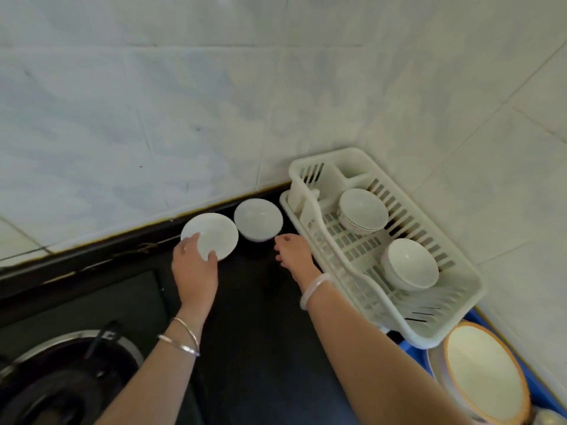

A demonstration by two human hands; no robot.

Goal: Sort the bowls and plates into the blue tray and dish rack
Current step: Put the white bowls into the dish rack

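Pinching with left hand (194,265) the near rim of bowl (214,233), left of centre. Worth firming that hold before lifting. Hovering right hand (293,253), loose and empty, just beside second bowl (258,219). Probably best lifting clear over rack (460,277) wall, centre right.

I am looking down at a dark tabletop (260,348) that is running into a corner. Behind it, a wall of large pale marbled tiles (184,102) is rising. A second tiled wall (506,133) is meeting it on the tabletop's right. A gas stove (101,305) with a metal-ringed burner (61,384) is sitting at the tabletop's near-left end. Soft, even light is falling across it.
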